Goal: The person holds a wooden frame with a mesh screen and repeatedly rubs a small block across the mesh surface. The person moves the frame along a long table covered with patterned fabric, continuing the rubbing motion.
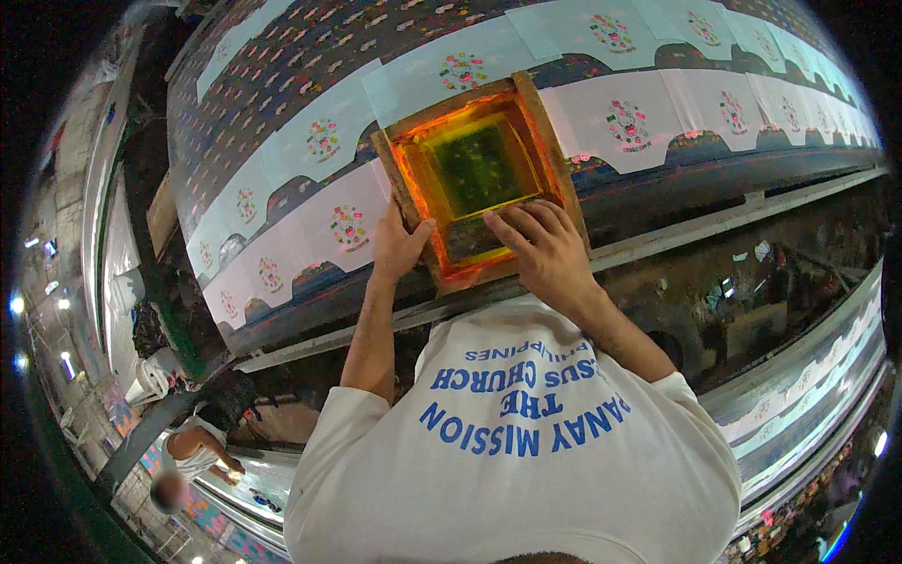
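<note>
A wooden-edged screen printing frame [547, 132], orange and yellow inside with a dark green mesh window [470, 169], lies over the fabric pieces in front of me. My left hand [399, 242] closes on the frame's left side, its thumb over the rim. Inside the near end of the frame, my right hand [540, 240] grips what looks like a squeegee [474, 233], a flat strip with a yellow edge along the mesh. The palm hides part of that strip. Pale pink fabric pieces [648, 108] with a colourful printed motif lie on both sides of the frame.
Light blue printed pieces [554, 33] form another row farther back on the long dark table [310, 85]. A metal rail [676, 237] runs along its near edge. Another table with printed pieces [799, 404] stands at right. At lower left, another person [193, 451] bends over a table.
</note>
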A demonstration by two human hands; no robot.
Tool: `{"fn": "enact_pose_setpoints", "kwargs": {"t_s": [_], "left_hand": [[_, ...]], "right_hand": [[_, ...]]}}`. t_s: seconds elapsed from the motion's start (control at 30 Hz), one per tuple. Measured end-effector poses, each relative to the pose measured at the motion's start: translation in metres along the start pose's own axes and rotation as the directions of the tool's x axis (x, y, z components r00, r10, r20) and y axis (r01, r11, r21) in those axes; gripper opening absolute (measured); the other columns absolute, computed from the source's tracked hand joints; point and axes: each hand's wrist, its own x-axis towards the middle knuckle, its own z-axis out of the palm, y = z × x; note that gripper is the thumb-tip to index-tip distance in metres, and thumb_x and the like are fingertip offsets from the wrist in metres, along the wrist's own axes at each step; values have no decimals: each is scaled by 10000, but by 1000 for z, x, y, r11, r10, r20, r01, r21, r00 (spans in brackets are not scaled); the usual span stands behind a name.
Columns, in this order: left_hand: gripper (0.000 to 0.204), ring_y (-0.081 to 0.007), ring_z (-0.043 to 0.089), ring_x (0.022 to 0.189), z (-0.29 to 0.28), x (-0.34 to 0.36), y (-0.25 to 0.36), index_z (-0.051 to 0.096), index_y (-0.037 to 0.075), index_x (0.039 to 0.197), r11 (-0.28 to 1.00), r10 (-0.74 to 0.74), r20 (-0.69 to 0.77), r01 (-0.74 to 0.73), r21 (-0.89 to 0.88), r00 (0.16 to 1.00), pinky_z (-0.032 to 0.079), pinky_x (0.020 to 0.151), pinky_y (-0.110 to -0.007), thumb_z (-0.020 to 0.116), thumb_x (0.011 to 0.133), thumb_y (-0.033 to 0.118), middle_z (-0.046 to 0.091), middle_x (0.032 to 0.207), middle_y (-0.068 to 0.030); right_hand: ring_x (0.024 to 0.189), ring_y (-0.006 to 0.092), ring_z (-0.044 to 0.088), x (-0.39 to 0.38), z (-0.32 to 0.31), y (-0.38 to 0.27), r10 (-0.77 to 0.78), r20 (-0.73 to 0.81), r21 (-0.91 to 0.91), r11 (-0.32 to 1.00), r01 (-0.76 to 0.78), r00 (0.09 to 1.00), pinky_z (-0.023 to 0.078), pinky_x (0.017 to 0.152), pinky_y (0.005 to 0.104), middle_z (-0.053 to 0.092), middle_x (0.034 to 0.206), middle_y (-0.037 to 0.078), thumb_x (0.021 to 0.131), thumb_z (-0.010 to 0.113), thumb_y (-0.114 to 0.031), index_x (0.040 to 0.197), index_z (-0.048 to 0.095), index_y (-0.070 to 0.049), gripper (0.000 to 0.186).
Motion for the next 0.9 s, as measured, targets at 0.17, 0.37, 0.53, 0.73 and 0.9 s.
{"fn": "enact_pose_setpoints", "kwargs": {"t_s": [0.17,0.37,0.53,0.73,0.9], "left_hand": [[701,-342,783,1137,0,0,-3,519,27,1568,998,-10,13,9,64,1000,599,1004,-471,805,969,255,793,1283,-178],[1015,-463,787,1017,5,0,-19,209,15,1747,996,32,42,-36,83,999,621,892,-517,770,953,307,808,1149,-229],[1072,-505,772,981,5,0,-18,159,43,1765,990,15,26,-18,140,1000,612,863,-564,775,935,326,801,1090,-268],[1095,-534,757,993,-5,0,-6,140,45,1767,996,-31,91,23,91,995,602,888,-596,777,935,365,784,1094,-319],[1095,-543,760,969,2,1,-20,123,37,1765,999,45,37,-45,23,998,609,857,-607,779,957,378,783,1074,-335]], "right_hand": [[1292,318,651,-5,9,8,5,103,-104,995,6,995,502,1175,510,705,1386,77,858,727,-75,1455,685,-131,601],[1270,313,661,-16,-7,0,15,185,-151,988,14,983,513,1160,512,710,1357,76,879,712,-131,1406,711,-148,527],[1279,332,668,12,14,20,10,127,-147,989,9,992,534,1139,519,720,1382,70,876,690,-67,1401,726,-180,538],[1266,365,693,115,14,63,131,228,-97,989,-112,965,597,1057,495,765,1327,102,889,701,-48,1375,748,-177,505],[1221,370,724,154,7,63,147,243,-179,978,-104,959,613,1021,505,781,1291,120,973,710,-103,1344,769,-170,382]]}}
